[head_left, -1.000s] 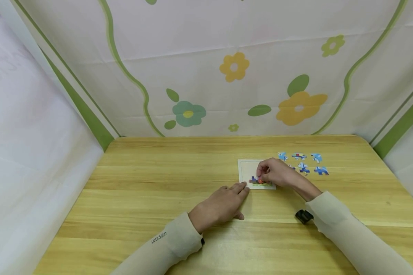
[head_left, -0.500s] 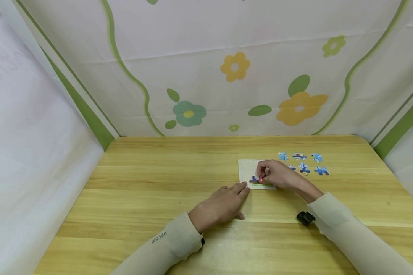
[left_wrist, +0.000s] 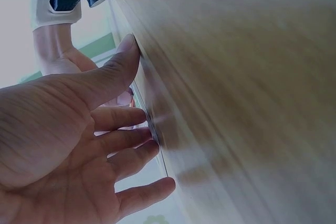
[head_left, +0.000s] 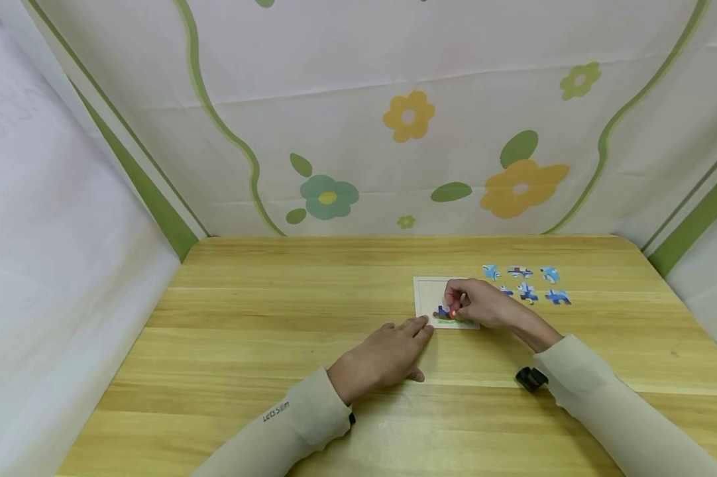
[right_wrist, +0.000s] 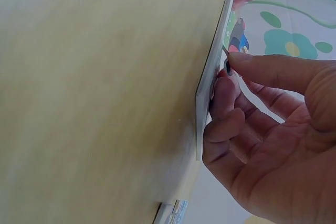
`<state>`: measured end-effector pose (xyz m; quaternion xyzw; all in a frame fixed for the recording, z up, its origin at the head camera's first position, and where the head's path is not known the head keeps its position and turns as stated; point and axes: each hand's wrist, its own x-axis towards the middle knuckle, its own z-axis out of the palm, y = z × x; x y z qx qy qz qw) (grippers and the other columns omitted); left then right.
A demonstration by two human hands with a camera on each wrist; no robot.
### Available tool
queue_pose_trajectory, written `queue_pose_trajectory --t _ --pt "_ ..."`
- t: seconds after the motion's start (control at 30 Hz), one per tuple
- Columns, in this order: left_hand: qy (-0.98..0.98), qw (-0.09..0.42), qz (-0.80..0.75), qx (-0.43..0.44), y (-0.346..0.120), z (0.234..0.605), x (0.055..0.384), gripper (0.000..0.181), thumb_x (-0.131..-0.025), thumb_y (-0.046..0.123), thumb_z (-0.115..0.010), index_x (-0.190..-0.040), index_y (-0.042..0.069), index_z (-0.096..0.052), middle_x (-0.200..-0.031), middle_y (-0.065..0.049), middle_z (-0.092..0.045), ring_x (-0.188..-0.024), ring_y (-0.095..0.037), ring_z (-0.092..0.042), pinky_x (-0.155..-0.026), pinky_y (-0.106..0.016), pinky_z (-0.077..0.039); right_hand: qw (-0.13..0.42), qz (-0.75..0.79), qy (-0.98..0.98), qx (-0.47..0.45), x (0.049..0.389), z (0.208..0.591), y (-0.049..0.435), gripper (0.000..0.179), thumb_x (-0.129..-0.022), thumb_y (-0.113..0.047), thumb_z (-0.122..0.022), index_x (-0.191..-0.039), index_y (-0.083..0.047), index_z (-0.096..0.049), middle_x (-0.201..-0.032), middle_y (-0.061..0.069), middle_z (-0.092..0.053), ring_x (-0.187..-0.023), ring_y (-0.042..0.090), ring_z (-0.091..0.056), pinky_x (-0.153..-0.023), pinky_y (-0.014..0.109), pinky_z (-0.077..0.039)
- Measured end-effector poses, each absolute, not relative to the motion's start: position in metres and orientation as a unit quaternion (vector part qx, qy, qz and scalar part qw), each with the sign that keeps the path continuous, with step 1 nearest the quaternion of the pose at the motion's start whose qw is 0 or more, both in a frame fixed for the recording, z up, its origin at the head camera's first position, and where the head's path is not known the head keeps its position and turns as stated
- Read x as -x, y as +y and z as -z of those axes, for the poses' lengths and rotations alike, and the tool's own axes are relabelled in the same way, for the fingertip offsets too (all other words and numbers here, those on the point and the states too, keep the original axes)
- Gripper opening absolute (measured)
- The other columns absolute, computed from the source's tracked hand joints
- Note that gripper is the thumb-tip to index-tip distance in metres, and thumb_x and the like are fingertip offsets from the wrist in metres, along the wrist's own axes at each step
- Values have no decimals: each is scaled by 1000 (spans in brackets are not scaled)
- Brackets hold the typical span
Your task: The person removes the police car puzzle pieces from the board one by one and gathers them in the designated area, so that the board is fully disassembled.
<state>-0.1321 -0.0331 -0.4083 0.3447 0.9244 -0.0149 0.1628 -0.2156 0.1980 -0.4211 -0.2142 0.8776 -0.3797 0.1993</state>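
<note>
A white puzzle board (head_left: 425, 291) lies on the table, with blue and green puzzle pieces (head_left: 444, 313) along its near side. My left hand (head_left: 391, 351) lies flat, its straight fingertips on the board's near left corner. In the left wrist view those fingers (left_wrist: 131, 158) are stretched out along the edge. My right hand (head_left: 480, 303) bends over the board's right part and pinches a partly red puzzle piece (head_left: 452, 312) between thumb and forefinger. The right wrist view shows that piece edge-on, mostly hidden by the fingertips, close over the board (right_wrist: 210, 72).
Several loose blue puzzle pieces (head_left: 527, 291) lie in two rows to the right of the board. A black wrist mount (head_left: 531, 379) sticks out beside the right sleeve. A flower-print cloth (head_left: 346, 132) rises behind the wooden table (head_left: 263, 298).
The right hand has shifted very slightly, the puzzle piece still pinched over the same part of the board. The left hand has stayed in place.
</note>
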Motion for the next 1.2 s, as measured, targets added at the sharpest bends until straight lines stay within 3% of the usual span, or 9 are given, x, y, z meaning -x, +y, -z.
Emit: queue_pose_trajectory --t 0.5,0.97,1.2 --pt "924 157 19 -348 -33 410 132 84 -99 52 -64 -166 12 -32 -174 -4 -27 -160 -15 -29 -122 -39 -42 188 376 877 234 217 422 200 14 -91 6 -72 -92 -4 -62 -82 4 -57 -75 17 -50 -64 25 -40" --pt "924 156 15 -349 -34 410 132 84 -99 52 -64 -165 12 -32 -174 -4 -28 -160 -15 -29 -121 -39 -43 208 416 852 239 215 420 205 12 -94 9 -65 -96 -1 -60 -82 6 -57 -72 14 -50 -62 23 -42" --pt "923 156 18 -352 -35 411 133 84 -99 52 -64 -165 12 -32 -174 -4 -27 -160 -15 -29 -121 -39 -44 202 434 849 222 216 413 215 10 -96 8 -63 -98 -2 -60 -87 9 -59 -77 18 -55 -65 26 -47"
